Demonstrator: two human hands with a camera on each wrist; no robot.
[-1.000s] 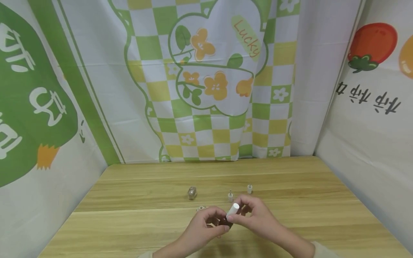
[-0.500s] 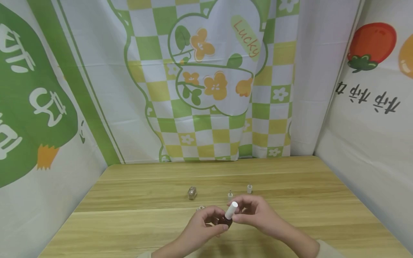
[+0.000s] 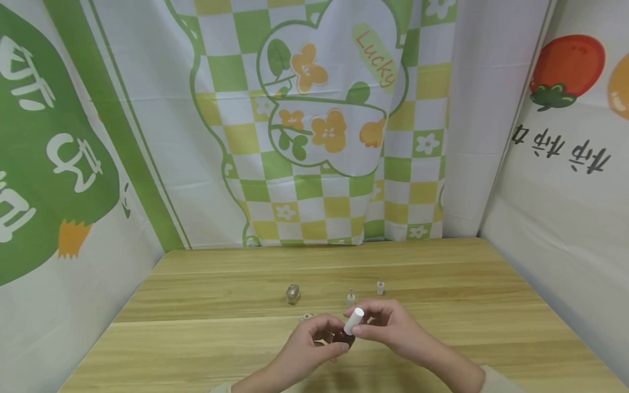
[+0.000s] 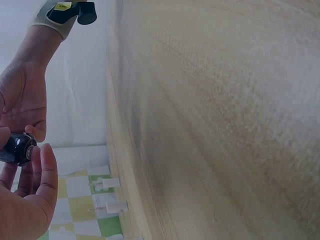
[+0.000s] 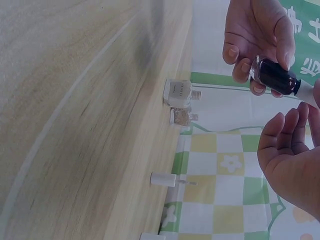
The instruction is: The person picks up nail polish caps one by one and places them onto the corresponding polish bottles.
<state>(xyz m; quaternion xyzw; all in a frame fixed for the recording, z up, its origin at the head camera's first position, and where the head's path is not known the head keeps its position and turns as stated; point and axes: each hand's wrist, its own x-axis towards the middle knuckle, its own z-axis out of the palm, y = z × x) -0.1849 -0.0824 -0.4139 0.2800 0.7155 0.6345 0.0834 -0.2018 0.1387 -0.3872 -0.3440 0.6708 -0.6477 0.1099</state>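
Note:
In the head view my left hand holds a dark nail polish bottle above the table, its white cap pointing up and tilted to the right. Thumb and fingers of my right hand pinch that cap. The right wrist view shows the bottle's dark body between the left fingers and the cap at its neck, partly covered by the right hand. Seen from the left wrist, the bottle's glossy base sticks out between the fingers.
On the wooden table stand a glittery bottle and two white brush caps, brushes upward. A clear uncapped bottle stands beside the glittery one in the right wrist view; the left hand mostly hides it from the head camera. Printed cloths surround the table.
The right thumb and fingers have shifted round the white cap, the thumb drawing back to its right side. The left hand and the bottle stay almost in place.

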